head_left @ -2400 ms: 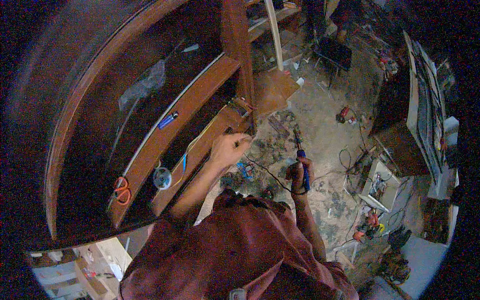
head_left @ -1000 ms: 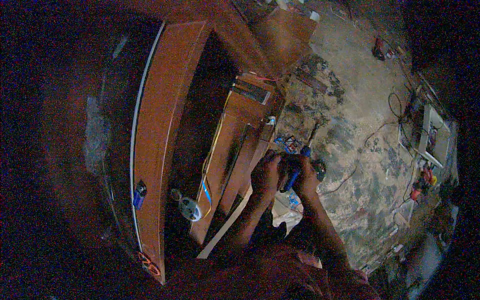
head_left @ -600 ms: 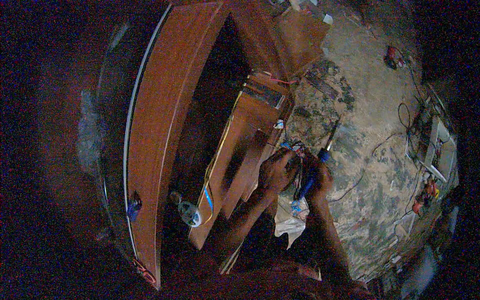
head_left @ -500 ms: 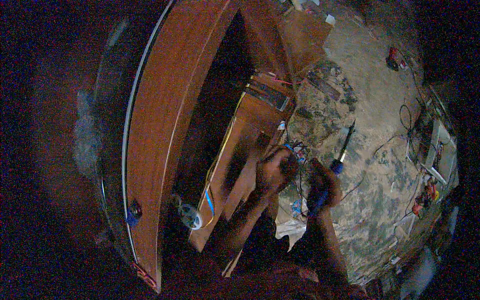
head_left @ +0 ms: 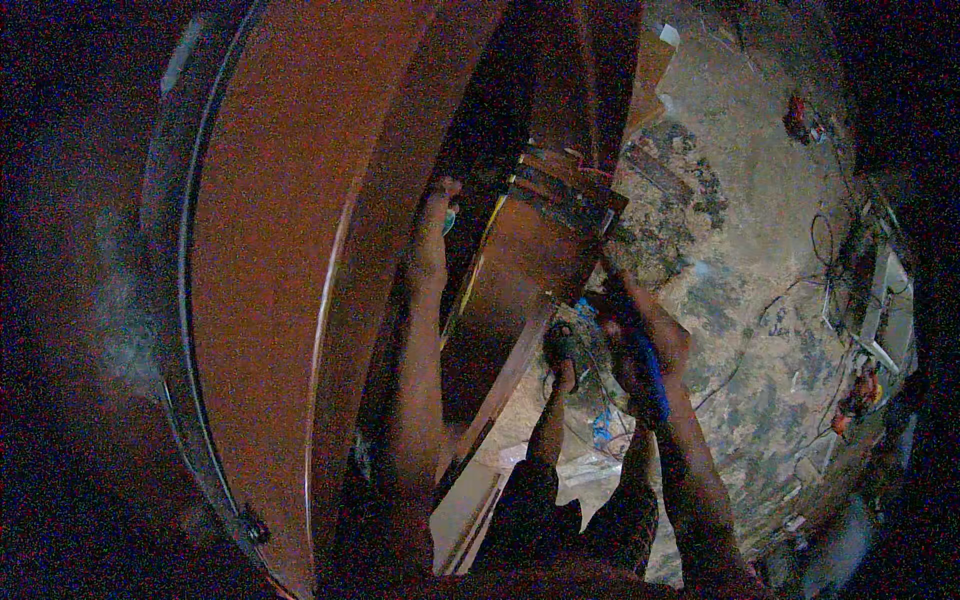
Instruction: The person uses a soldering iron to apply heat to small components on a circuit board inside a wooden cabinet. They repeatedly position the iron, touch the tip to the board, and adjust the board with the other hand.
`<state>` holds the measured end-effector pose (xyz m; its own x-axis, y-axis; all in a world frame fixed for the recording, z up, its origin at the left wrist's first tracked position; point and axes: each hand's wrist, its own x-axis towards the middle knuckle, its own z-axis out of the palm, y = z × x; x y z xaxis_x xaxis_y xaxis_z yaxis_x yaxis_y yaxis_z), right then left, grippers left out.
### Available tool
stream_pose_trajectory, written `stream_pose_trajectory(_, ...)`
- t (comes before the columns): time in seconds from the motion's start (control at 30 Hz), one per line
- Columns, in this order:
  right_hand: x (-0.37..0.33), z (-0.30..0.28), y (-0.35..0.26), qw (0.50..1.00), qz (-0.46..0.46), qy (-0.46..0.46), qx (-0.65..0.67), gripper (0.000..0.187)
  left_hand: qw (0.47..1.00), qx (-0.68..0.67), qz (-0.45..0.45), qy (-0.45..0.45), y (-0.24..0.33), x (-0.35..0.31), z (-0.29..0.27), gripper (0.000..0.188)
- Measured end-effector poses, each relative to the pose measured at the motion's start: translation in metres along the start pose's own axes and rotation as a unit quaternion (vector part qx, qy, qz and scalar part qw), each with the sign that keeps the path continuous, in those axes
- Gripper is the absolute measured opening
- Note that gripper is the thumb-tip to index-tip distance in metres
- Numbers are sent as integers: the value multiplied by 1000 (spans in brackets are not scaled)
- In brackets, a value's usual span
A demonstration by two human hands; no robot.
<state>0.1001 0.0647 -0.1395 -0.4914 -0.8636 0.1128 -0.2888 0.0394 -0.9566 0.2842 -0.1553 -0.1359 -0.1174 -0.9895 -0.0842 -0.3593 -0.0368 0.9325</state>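
My left hand (head_left: 434, 232) reaches up into the dark gap between the tall wooden cabinet panels (head_left: 270, 250). Its fingers lie against a panel edge beside a small blue-green thing (head_left: 450, 216); the dim light hides whether it grips it. My right hand (head_left: 640, 345) is closed around a blue-handled screwdriver (head_left: 650, 375), held low on the right. The tool's tip points up toward the end of a slanted wooden shelf board (head_left: 545, 235). My foot (head_left: 562, 348) shows between the two arms.
The picture is very dark. A dusty floor (head_left: 740, 250) strewn with scraps, cables (head_left: 830, 240) and small tools lies to the right. Boards and a pale sheet (head_left: 590, 465) lie below the cabinet. A red tool (head_left: 797, 108) sits at the far upper right.
My hands were together around the screwdriver. The left hand has since let go and stretched up into the cabinet gap, while the right keeps the screwdriver and has swung it out to the right.
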Motion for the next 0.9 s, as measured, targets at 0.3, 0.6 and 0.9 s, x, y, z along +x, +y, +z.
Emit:
stream_pose_trajectory(0.3, 41, 49, 0, 990, -130, -52, 11, 39, 996, -56, 68, 7, -24, 35, 14, 22)
stream_pose_trajectory(0.6, 61, 62, 8, 956, -284, 2, -72, 37, 996, -69, 54, 0, 0, 34, 15, 21)
stream_pose_trajectory(0.9, 62, 52, -8, 970, -182, -137, -85, 32, 997, 1, 77, 7, 4, 37, 16, 22)
